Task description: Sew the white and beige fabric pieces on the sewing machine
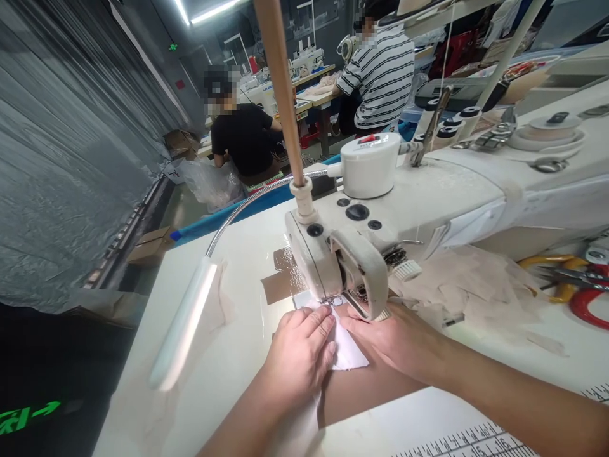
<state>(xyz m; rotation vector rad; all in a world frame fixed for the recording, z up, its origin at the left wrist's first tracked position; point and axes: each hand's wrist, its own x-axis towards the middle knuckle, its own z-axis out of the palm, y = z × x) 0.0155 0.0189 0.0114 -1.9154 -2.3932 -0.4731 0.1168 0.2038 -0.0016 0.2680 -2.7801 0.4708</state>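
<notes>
Table (219,362) bears cloth (349,352) and sewing machine (442,181), grey curtain (71,139) hanging leftward.

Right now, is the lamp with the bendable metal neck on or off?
The lamp is on: one long edge glows bright white.

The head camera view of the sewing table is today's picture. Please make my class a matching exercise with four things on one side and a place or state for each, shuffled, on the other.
Things
1. Left hand
2. Lamp
3. Sheer beige fabric
4. Red handle loop

Places and states
A. Crumpled in a heap
B. Hangs from a curved metal stem
C. At the picture's right edge
D. Fingers lying on the white piece

Right pairs: 1-D, 2-B, 3-A, 4-C
</notes>
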